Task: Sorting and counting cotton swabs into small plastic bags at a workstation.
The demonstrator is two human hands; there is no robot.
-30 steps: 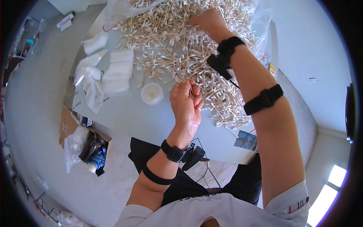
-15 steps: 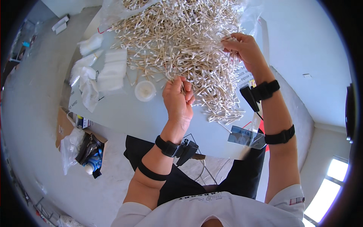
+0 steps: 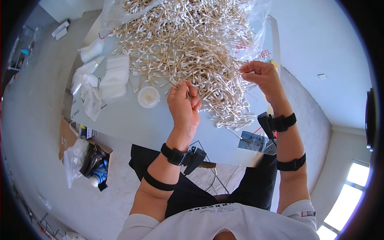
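Note:
A large heap of cotton swabs [image 3: 188, 48], with wooden sticks and white tips, spreads over the far part of the table [image 3: 160, 132]. At its near edge my left hand [image 3: 184, 102] is closed around a few cotton swabs, whose sticks show between thumb and fingers. Along the heap's right side, my right hand [image 3: 264, 80] pinches thumb against fingers, and a thin swab stick seems to show at the fingertips. Just left of my left hand stands a small round white tub [image 3: 149, 97] with pale contents.
Clear plastic sheeting [image 3: 256, 40] lies around the heap's far and right edges. White packs [image 3: 115, 76] in clear wrapping sit on the left. A dark glossy packet [image 3: 252, 141] lies near the front right edge. An open cardboard box [image 3: 105, 149] with mixed items stands on the floor.
My right hand has come down and toward me from over the heap to its right edge, uncovering the plastic sheeting there. My left hand has hardly moved; the view has shifted slightly.

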